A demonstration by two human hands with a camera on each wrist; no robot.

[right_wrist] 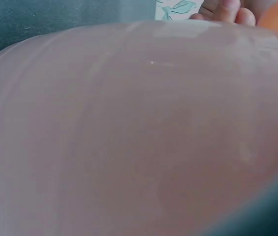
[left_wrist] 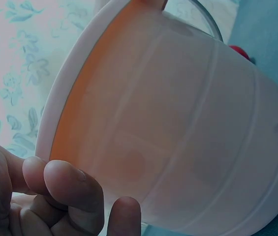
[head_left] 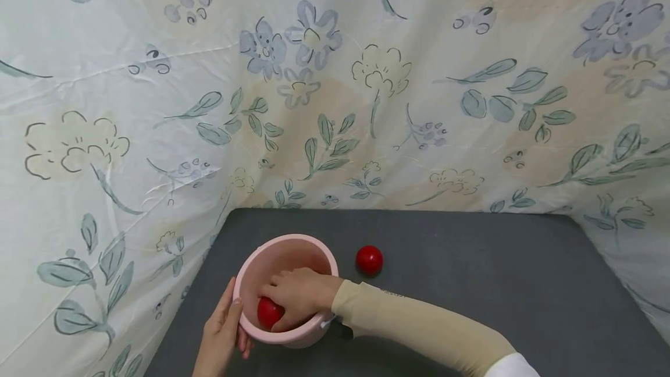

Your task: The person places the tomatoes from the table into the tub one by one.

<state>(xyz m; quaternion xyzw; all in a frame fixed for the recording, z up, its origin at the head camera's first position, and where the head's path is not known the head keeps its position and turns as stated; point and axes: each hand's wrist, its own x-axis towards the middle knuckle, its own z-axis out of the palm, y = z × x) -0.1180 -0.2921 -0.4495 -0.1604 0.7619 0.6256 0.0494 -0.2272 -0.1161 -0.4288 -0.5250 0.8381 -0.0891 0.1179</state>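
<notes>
Pink bucket (head_left: 293, 249) near the grey table's (head_left: 471, 284) front-left corner.
Right hand (head_left: 298, 298) inside it curls round a red ball (head_left: 268, 312); left hand (head_left: 222, 333) grips the outer wall; another red ball (head_left: 369, 259) lies just beside.

Under the right hand (head_left: 298, 298) sits a smooth, faintly translucent pink plastic bucket (head_left: 309, 246). The red ball (head_left: 269, 312) it grips looks glossy. Worktop (head_left: 471, 272): matt grey. Behind hangs creased floral cloth (head_left: 335, 74).

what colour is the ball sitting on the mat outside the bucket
Red. The ball lies on the dark grey mat right of the pink bucket, clearest in the head view.
</notes>
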